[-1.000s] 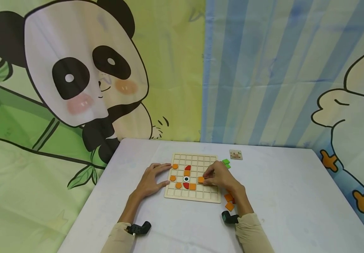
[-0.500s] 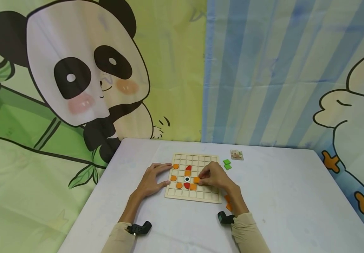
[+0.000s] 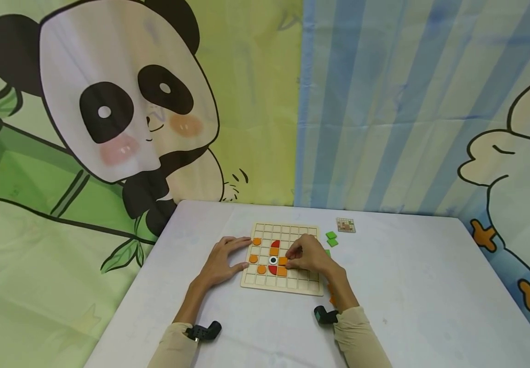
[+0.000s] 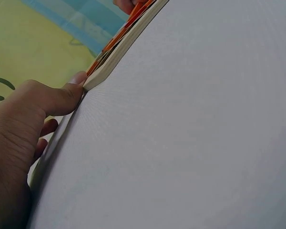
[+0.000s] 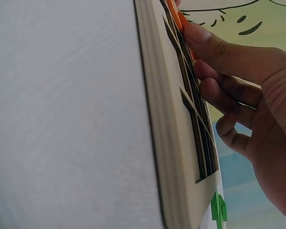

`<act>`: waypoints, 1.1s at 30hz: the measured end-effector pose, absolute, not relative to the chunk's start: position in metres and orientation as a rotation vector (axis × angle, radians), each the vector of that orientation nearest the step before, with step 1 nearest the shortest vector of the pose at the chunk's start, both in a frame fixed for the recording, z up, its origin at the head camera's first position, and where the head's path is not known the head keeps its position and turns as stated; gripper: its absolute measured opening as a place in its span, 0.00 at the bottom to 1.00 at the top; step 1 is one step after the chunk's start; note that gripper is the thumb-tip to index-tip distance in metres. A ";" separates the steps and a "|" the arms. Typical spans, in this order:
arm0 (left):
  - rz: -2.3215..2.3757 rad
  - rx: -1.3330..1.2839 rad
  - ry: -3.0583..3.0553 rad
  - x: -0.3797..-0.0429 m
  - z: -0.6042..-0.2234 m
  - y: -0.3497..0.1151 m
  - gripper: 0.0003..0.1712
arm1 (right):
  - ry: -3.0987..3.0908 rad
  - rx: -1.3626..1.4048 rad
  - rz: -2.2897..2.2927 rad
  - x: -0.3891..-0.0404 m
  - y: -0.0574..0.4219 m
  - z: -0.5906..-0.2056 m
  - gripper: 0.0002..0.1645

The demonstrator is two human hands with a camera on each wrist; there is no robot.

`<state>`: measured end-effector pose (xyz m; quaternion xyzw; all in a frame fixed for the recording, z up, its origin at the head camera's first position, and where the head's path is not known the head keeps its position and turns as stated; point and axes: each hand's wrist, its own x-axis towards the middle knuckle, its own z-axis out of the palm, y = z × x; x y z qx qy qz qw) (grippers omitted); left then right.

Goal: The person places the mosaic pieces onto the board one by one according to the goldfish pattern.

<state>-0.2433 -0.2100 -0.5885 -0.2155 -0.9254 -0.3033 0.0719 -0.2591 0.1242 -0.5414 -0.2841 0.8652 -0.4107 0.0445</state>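
A wooden grid board [image 3: 265, 232] lies on the white table. My right hand [image 3: 310, 254] pinches an orange square tile [image 3: 283, 261] over the board's middle, right beside a white disc with a black dot [image 3: 273, 260]. In the right wrist view, the thumb [image 5: 200, 36] is at an orange tile close over the grid. Around the dotted disc sit two red quarter-round tiles [image 3: 275, 244] and two more orange squares [image 3: 282, 272]. Three orange discs [image 3: 253, 259] lie toward the left. My left hand [image 3: 219, 263] rests with thumb and fingers spread against the board's left edge.
Green tiles [image 3: 332, 242] lie right of the board, below a small pattern card [image 3: 346, 225]. Loose orange tiles [image 3: 332, 296] are partly hidden under my right forearm. The table [image 3: 412, 286] meets printed curtains at its back edge.
My right hand has slid left across the board with the orange square tile, bringing it beside the dotted disc. The left hand stays at the board's edge.
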 end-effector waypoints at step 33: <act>-0.941 -0.652 -2.778 -0.247 -0.590 -0.210 0.40 | 2.635 -0.780 -1.226 -0.254 0.172 -0.519 0.12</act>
